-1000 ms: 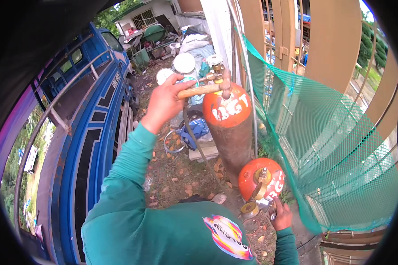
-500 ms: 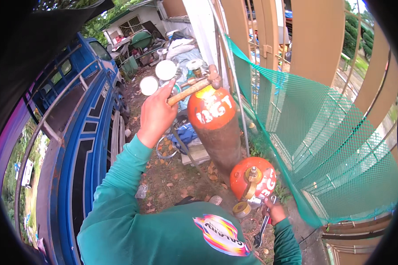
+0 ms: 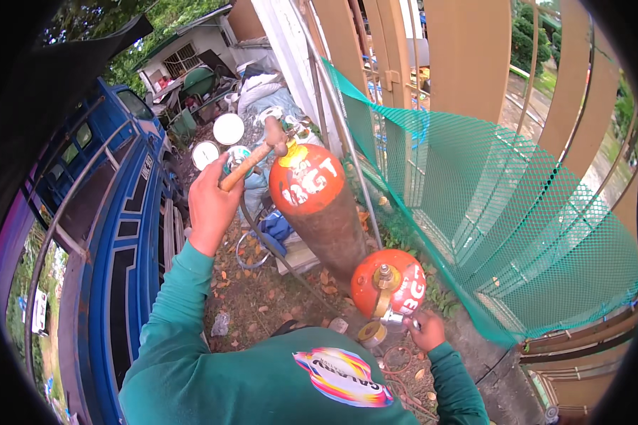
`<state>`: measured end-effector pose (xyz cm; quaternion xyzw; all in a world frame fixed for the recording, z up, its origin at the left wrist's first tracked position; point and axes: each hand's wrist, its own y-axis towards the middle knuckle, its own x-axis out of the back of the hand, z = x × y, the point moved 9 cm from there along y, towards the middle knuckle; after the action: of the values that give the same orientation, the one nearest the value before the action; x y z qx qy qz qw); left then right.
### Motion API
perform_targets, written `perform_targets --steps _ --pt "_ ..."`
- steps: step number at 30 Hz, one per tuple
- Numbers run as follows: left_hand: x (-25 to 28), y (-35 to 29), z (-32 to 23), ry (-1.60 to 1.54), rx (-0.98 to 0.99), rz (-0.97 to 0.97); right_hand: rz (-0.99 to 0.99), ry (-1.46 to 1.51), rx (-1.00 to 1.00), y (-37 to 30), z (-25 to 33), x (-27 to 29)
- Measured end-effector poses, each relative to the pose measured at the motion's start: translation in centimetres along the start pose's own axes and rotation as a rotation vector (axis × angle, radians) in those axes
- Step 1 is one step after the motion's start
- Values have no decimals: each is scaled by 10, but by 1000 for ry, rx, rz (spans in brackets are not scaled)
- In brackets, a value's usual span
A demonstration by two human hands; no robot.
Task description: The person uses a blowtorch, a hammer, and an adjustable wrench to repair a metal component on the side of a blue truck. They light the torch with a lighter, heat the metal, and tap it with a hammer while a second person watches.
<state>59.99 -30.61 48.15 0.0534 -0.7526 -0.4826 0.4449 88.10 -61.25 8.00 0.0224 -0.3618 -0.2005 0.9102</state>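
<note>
My left hand [image 3: 211, 204] is raised and closed around a long brownish handle [image 3: 248, 164] that runs up to the valve [image 3: 277, 136] on top of a tall orange gas cylinder [image 3: 313, 195]. Two round white gauges [image 3: 227, 129] sit just behind that hand. Lower right, my right hand [image 3: 427, 330] grips a small silver fitting [image 3: 395, 319] at the brass valve of a shorter orange cylinder [image 3: 398, 282]. Both sleeves are green.
A green mesh net [image 3: 489, 205] hangs on tan fence posts to the right. A blue truck bed [image 3: 117, 241] runs along the left. Blue cloth, coiled hose [image 3: 252, 248] and dry leaves lie on the dirt between them. A small round reel [image 3: 370, 333] lies by the short cylinder.
The handle in my left hand has tilted from nearly level to slanting down toward my hand. My view has shifted, so the cylinders sit lower and more central. My right hand stays at the short cylinder's valve.
</note>
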Motion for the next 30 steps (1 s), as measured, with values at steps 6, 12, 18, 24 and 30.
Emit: perform_targets --steps 6,12,18,24,30 --pt "-12 24 -16 271 -204 290 257 947 -744 -11 -71 -60" --pt "24 7 -16 92 -120 -153 -6 77 15 -12 24 24" --pt "-3 7 -13 127 -42 72 -1 -217 217 -8 55 41" --pt "-21 13 -29 286 -213 288 44 -293 253 -13 59 29" --pt "-13 4 -39 246 -316 255 -51 -149 156 -11 52 28"
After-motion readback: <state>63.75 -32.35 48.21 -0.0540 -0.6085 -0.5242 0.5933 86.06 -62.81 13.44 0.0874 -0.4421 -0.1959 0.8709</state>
